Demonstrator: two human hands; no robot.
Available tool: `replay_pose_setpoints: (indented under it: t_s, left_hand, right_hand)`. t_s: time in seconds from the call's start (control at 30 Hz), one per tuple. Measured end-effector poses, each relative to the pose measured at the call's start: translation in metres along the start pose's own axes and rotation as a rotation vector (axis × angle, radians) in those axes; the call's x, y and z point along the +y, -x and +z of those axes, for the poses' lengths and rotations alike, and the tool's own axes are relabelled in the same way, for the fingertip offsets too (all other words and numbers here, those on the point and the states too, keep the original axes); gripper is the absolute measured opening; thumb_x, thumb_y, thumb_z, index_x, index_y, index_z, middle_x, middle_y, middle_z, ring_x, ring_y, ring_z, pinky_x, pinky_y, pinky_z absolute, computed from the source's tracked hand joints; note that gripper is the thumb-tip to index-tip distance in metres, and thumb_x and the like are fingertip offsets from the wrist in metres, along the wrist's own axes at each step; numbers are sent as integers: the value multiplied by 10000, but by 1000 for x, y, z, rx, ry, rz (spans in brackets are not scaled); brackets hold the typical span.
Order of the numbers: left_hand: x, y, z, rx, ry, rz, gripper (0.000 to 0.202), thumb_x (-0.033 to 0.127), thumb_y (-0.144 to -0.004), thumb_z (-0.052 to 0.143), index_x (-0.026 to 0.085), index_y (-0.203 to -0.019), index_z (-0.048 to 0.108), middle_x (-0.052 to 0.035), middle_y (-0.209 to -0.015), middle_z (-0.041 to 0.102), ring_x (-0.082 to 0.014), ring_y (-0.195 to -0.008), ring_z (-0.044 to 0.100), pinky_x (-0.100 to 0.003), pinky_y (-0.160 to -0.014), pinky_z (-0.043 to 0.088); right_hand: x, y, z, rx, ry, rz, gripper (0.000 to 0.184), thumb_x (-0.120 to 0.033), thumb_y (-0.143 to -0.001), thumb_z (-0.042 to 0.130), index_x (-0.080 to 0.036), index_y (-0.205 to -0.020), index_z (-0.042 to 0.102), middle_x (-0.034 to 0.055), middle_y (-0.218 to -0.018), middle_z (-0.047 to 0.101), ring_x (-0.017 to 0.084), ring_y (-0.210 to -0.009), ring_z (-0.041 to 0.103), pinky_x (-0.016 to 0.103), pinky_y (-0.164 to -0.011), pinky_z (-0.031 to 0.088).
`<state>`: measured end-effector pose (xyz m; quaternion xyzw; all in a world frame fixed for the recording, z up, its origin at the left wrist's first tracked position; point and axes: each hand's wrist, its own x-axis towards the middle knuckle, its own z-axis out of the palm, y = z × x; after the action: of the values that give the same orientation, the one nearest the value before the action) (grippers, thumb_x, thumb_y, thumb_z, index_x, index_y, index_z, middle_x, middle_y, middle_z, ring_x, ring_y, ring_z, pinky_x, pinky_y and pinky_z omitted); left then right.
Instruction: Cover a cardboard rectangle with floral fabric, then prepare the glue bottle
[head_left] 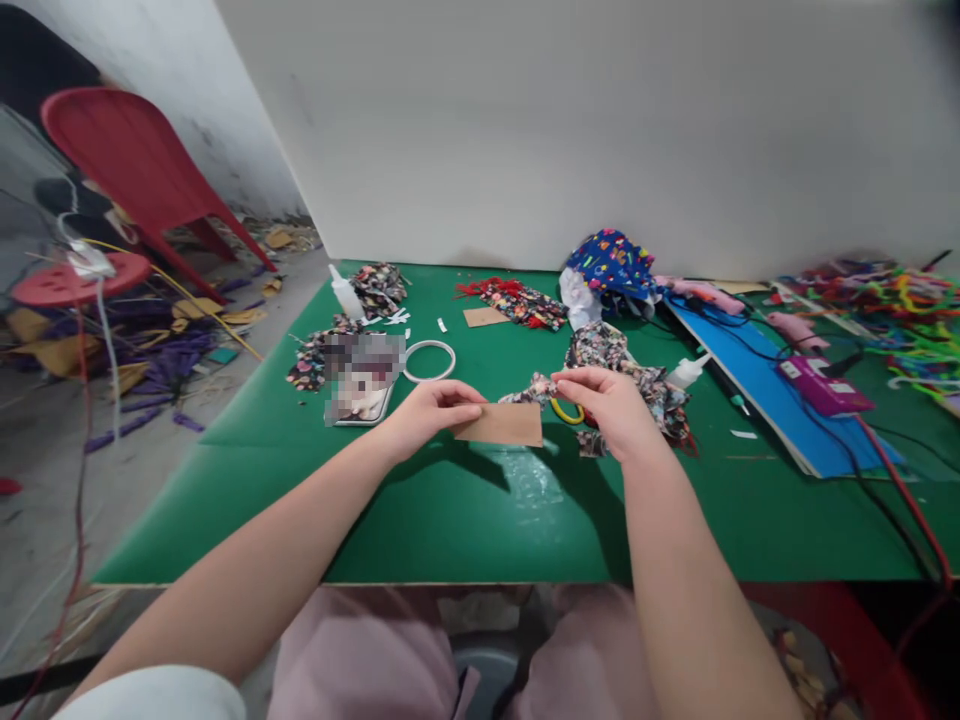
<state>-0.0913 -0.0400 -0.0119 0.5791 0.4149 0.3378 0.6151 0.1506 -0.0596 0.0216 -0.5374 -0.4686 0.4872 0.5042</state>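
Note:
My left hand (433, 410) is closed on the left end of a small brown cardboard rectangle (504, 426), held above the green table. Thumb and fingers of my right hand (604, 398) pinch a small piece of floral fabric (534, 389), just behind the cardboard's upper edge. Whether fabric and cardboard touch, I cannot tell. Below my right fingers shows a yellow ring-shaped handle (568, 413). Dark floral fabric bundles (596, 346) lie behind that hand, which partly hides them. A small fabric scrap (591, 444) rests beneath my right wrist.
A white ring (453, 357) and a phone (375, 405) lie left. White squeeze bottles (346, 296) stand on both sides. Red-trimmed floral fabric (525, 303) and another cardboard piece (484, 317) are at the back. Rightward are a blue board (750, 385), pink glue guns (796, 330), cables and colourful pipe cleaners (892, 310).

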Motion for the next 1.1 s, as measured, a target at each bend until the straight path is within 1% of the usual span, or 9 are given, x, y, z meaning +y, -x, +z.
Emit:
replay_pose_setpoints:
  t_s: [0.17, 0.33, 0.43, 0.63, 0.77, 0.83, 0.9, 1.0, 1.1]
  left_hand:
    - [3, 9, -22, 45, 222, 13, 231, 293, -625, 740, 170, -752, 592, 29, -655, 588, -68, -559, 531, -162, -495, 405]
    - [18, 13, -26, 87, 420, 32, 383, 388, -539, 769, 203, -761, 517, 68, -592, 533, -54, -431, 500, -138, -358, 375]
    - [19, 13, -23, 73, 468, 12, 375, 366, -534, 778, 200, -756, 525, 75, -564, 527, -51, -399, 493, -125, -321, 364]
    - [10, 7, -18, 51, 485, -29, 300, 304, -568, 775, 181, -762, 582, 51, -643, 572, -54, -426, 515, -147, -333, 422]
    - [7, 4, -12, 94, 428, -47, 225, 249, -621, 739, 177, -794, 613, 41, -669, 575, -67, -486, 538, -153, -361, 445]
    - [6, 4, -10, 181, 350, -24, 215, 243, -639, 722, 180, -820, 624, 42, -657, 569, -66, -493, 529, -147, -361, 433]
    - [5, 3, -8, 271, 279, 11, 227, 258, -649, 713, 183, -848, 632, 36, -663, 576, -61, -487, 513, -139, -348, 402]
    - [3, 1, -8, 338, 223, 50, 249, 294, -651, 711, 181, -863, 643, 25, -667, 586, -57, -469, 485, -137, -327, 358]
    - [3, 0, -8, 382, 186, 76, 245, 315, -643, 713, 172, -833, 652, 22, -646, 579, -55, -458, 462, -140, -317, 332]
  right_hand:
    - [1, 11, 17, -216, -116, -5, 157, -249, -614, 732, -193, -752, 681, -15, -711, 679, 86, -656, 612, 223, -661, 483]
    - [-2, 21, 35, -315, -248, -28, 118, -237, -619, 731, -229, -721, 671, -35, -744, 663, 70, -658, 597, 202, -636, 489]
    - [-3, 18, 29, -354, -31, 18, 86, -226, -654, 696, -222, -739, 685, -21, -733, 672, 79, -648, 610, 207, -630, 492]
    - [11, 6, -15, -447, 651, 209, 158, -259, -725, 619, -206, -857, 686, 7, -611, 641, 115, -482, 591, 230, -456, 444]
    - [30, -3, -18, -300, 784, -70, 228, -362, -781, 562, -236, -936, 672, 29, -747, 673, 155, -659, 627, 287, -585, 496]
    - [41, -7, -7, -234, 862, -260, 224, -323, -793, 556, -261, -980, 662, 33, -942, 674, 184, -871, 623, 352, -777, 494]
    - [48, -8, 9, -301, 936, -415, 247, -274, -779, 583, -275, -1014, 656, 27, -1146, 612, 219, -1140, 508, 411, -979, 386]
    - [50, -5, 30, -420, 1058, -443, 323, -272, -779, 589, -273, -1100, 624, 38, -1241, 556, 280, -1294, 342, 472, -1044, 299]
    - [43, 2, 41, -403, 1138, -400, 305, -292, -784, 587, -237, -1081, 624, 59, -1206, 577, 313, -1289, 342, 502, -1021, 313]
